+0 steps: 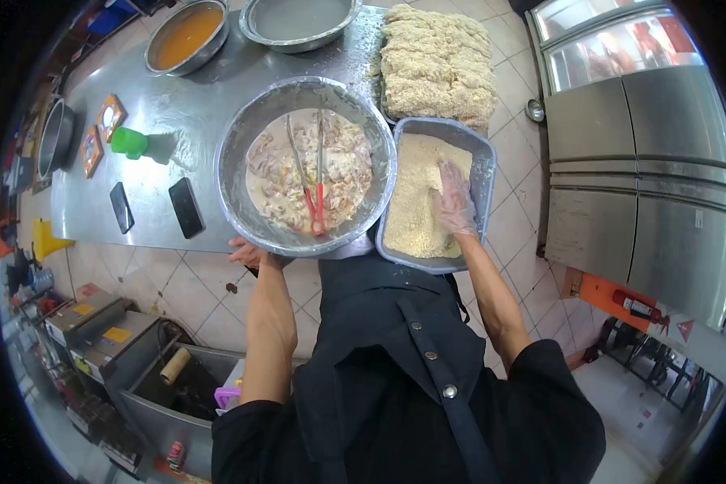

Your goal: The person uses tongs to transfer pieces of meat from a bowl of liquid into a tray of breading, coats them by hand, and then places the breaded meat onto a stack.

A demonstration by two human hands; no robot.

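Head view. Pressing into the crumbs [415, 206] with the gloved right hand [454, 198], fingers spread wide and holding nothing, probably to coat something beneath; hidden, though. Crumbs filling a grey tray [484, 157] touching the big bowl [232, 157] on its right. Resting the bare left hand [248, 253] at the bowl's near rim, seemingly to steady it; cannot tell whether that grip closes. Inside the bowl, pale wet pieces and red-handled tongs [310, 177]. Beyond the bowl on the worktop [177, 113], a breaded pile [437, 64] and two more bowls.
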